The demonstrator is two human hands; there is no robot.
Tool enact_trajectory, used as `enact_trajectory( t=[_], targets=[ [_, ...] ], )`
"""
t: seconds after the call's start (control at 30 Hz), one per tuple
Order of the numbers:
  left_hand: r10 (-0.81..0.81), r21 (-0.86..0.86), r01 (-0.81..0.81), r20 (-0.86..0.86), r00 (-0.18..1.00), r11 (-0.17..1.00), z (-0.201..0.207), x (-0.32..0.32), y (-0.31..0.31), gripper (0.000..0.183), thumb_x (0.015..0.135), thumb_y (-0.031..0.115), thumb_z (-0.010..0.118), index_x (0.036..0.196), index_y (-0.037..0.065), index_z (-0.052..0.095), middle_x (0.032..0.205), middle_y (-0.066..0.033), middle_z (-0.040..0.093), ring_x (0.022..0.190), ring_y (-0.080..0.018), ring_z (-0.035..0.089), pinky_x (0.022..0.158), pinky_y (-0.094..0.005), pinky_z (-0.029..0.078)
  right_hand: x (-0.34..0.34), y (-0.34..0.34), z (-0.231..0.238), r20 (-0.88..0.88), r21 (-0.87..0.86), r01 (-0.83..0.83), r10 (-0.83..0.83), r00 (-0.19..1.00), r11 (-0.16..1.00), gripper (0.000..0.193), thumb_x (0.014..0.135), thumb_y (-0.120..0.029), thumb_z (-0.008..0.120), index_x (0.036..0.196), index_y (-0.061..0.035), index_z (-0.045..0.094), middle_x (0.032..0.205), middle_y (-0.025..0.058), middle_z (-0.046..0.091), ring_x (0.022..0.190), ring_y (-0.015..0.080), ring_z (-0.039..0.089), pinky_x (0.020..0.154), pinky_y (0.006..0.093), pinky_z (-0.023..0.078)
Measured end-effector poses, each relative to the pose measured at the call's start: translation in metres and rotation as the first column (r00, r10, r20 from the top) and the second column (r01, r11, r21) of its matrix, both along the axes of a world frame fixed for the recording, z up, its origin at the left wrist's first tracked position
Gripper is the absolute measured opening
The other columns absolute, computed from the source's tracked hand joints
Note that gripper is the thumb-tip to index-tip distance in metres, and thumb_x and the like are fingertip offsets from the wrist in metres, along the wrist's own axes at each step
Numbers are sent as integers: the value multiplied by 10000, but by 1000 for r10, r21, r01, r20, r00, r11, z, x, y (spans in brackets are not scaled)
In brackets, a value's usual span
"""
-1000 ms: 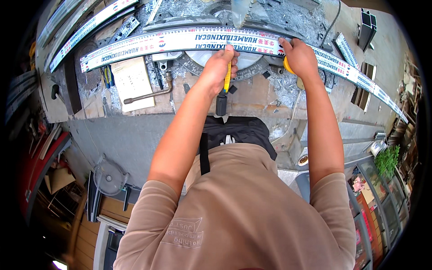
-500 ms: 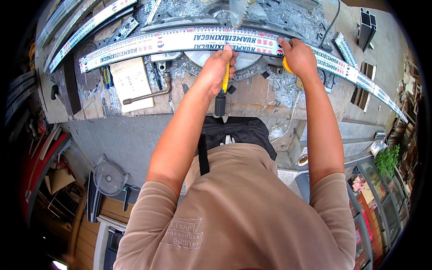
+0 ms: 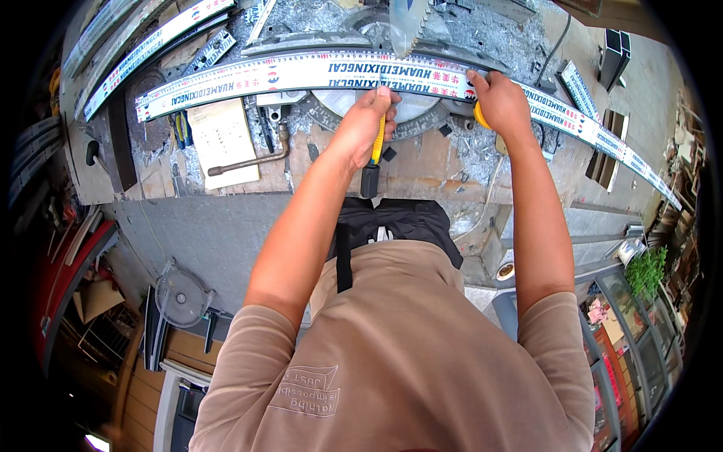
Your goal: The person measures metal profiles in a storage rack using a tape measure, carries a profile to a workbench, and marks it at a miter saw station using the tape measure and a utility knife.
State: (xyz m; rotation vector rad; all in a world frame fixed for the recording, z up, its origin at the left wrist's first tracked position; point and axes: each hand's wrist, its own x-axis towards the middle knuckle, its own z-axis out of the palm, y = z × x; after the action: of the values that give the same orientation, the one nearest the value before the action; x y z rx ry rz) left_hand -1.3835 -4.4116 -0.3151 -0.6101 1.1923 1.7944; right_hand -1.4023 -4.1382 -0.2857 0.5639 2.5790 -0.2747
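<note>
A long profile wrapped in white printed film (image 3: pixel 316 81) lies across the bench in front of me. Along its far edge runs a tape blade (image 3: pixel 301 60) with printed marks. My right hand (image 3: pixel 497 102) is closed round a yellow tape measure (image 3: pixel 481 115), mostly hidden by the palm, with fingertips against the profile. My left hand (image 3: pixel 367 124) pinches a slim yellow stick-like tool (image 3: pixel 378 143), its kind unclear, at the profile's near edge. Beyond the profile a toothed saw blade (image 3: pixel 408 30) stands above the round saw base (image 3: pixel 422 113).
Below my left hand a black handle (image 3: pixel 369 181) sticks out over the bench edge. To the left lie a written paper sheet (image 3: pixel 222 135), a bent socket wrench (image 3: pixel 256 160) and more wrapped profiles (image 3: pixel 151 56). Metal chips cover the bench. A stool (image 3: pixel 181 296) stands lower left.
The view has shifted slightly. My left hand sits a little lower on the profile's near edge; my right hand keeps its place with the tape measure.
</note>
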Motion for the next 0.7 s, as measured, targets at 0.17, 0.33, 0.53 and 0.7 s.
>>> enact_trajectory(
  t=[0.17, 0.33, 0.53, 0.7],
  targets=[
    [79, 51, -81, 42, 996, 995, 0, 0, 0, 397, 1166, 442, 479, 1154, 61, 591, 876, -2, 500, 688, -116, 491, 621, -287, 445, -1, -2, 1, 2, 0, 0, 0, 1000, 1000, 634, 1053, -608, 546, 1012, -6, 741, 1026, 296, 761, 1020, 483, 726, 908, 559, 555],
    [80, 39, -81, 48, 996, 996, 0, -2, 2, 411, 1165, 446, 479, 1149, 52, 593, 877, -7, 505, 683, -117, 496, 613, -286, 446, 0, -2, 2, -6, -9, 21, -21, 1000, 1000, 634, 1047, -610, 558, 1000, -6, 742, 1012, 295, 761, 1009, 484, 730, 904, 561, 557],
    [75, 31, -77, 49, 996, 997, 2, -8, 3, 426, 1162, 446, 488, 1143, 35, 594, 881, -10, 507, 702, -130, 496, 627, -295, 443, 2, 0, 0, -31, -6, -3, 3, 1000, 1000, 634, 1046, -610, 562, 992, -5, 743, 1004, 298, 760, 1007, 481, 732, 898, 564, 557],
    [70, 16, -71, 59, 996, 997, 3, -9, 5, 421, 1162, 437, 494, 1153, 28, 594, 884, -14, 504, 721, -140, 493, 638, -299, 443, 1, -1, -1, -41, -4, 0, -1, 999, 1000, 634, 1045, -612, 567, 993, -5, 744, 991, 297, 761, 994, 482, 734, 888, 566, 559]
  ],
)
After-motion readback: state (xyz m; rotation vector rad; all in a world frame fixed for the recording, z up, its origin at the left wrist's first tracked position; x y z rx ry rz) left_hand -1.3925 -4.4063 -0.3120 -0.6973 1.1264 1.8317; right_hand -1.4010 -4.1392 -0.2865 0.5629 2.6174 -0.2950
